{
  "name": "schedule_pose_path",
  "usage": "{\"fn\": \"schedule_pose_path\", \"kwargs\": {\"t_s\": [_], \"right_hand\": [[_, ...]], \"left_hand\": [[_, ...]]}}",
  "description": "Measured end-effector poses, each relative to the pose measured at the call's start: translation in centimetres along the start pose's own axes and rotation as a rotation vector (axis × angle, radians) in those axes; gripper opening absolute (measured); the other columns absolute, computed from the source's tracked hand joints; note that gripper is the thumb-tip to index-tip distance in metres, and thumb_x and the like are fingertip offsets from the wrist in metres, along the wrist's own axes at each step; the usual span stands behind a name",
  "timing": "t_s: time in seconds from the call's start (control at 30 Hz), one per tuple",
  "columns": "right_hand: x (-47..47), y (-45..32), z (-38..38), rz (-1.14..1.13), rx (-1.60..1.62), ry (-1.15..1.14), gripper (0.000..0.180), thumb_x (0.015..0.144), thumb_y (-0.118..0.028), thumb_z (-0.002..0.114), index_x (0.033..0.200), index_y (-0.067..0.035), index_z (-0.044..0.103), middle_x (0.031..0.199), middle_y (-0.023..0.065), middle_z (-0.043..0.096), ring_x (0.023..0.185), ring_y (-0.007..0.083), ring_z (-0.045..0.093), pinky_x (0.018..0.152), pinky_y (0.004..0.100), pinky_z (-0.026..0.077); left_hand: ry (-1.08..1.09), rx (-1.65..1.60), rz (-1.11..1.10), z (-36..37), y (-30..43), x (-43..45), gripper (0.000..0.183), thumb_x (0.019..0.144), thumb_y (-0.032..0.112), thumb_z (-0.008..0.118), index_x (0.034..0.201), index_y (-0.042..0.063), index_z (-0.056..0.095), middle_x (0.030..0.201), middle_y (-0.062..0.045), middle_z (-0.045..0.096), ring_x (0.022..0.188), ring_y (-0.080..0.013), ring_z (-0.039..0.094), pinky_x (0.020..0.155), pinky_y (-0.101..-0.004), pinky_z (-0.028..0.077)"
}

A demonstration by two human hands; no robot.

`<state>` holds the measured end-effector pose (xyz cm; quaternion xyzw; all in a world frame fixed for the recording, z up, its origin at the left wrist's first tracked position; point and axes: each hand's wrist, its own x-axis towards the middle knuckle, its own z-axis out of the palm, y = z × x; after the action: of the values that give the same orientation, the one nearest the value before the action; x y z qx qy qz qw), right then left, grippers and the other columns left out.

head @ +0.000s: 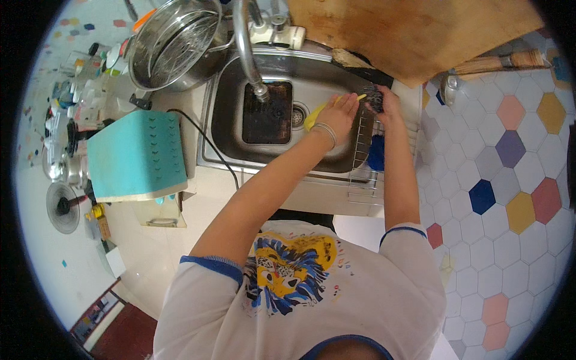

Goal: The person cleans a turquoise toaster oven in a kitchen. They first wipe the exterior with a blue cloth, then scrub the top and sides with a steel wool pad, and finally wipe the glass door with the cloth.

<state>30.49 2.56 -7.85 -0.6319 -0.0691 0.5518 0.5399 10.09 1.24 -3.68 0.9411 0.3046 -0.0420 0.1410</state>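
Observation:
My left hand (340,118), with bangles at the wrist, lies over a slender yellow item (313,118) above the right part of a steel sink (315,76). The item's narrow tip points towards my right hand; its kind is unclear. My right hand (390,105) holds a dark, wiry scourer (374,100) at the sink's right end, close to my left fingertips. A wire rack (360,148) with a blue item (376,153) sits below the scourer. In the sink a dark rectangular tray (267,128) lies beside the drain (298,114), under the faucet (261,91).
A steel pot (148,83) with a wire rack inside stands at the upper left, near a turquoise container (135,157) and a black cord (209,139). A wooden board (405,31) borders the sink's upper right. A brush (495,63) and a metal utensil (449,88) are farther right.

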Motion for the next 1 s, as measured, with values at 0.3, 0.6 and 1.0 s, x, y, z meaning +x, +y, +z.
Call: {"fn": "schedule_pose_path", "kwargs": {"t_s": [0.3, 0.6, 1.0], "right_hand": [[-8.8, 3.4, 5.6, -0.764, -0.466, -0.098, 0.03, 0.084, -0.015, 0.065, 0.112, -0.003, 0.061, 0.099, 0.0073, 0.064, 0.089, 0.017, 0.058, 0.082, 0.0292, 0.046], [-16.2, 11.2, 13.9, -1.023, -1.025, -0.445, 0.038, 0.076, -0.011, 0.066, 0.112, 0.0, 0.058, 0.11, 0.022, 0.052, 0.102, 0.0377, 0.053, 0.09, 0.0429, 0.043], [-18.6, 12.8, 19.3, -0.965, -1.118, -0.239, 0.049, 0.077, -0.019, 0.066, 0.121, -0.001, 0.054, 0.112, 0.0225, 0.052, 0.106, 0.0402, 0.051, 0.094, 0.0446, 0.041]], "left_hand": [[0.419, -0.314, -0.082, 0.6, -0.7, -10.9, 0.052, 0.08, 0.007, 0.06, 0.131, 0.008, 0.049, 0.146, -0.021, 0.031, 0.131, -0.0425, 0.034, 0.11, -0.0477, 0.029], [0.752, -0.504, -0.417, -2.9, -2.3, -29.5, 0.036, 0.078, -0.001, 0.061, 0.113, 0.003, 0.061, 0.119, -0.018, 0.056, 0.104, -0.0348, 0.058, 0.089, -0.0401, 0.048], [1.102, -0.203, -0.89, -3.6, -7.5, -48.8, 0.034, 0.08, -0.001, 0.06, 0.114, 0.004, 0.061, 0.115, -0.018, 0.059, 0.102, -0.0355, 0.06, 0.086, -0.0386, 0.05]]}}
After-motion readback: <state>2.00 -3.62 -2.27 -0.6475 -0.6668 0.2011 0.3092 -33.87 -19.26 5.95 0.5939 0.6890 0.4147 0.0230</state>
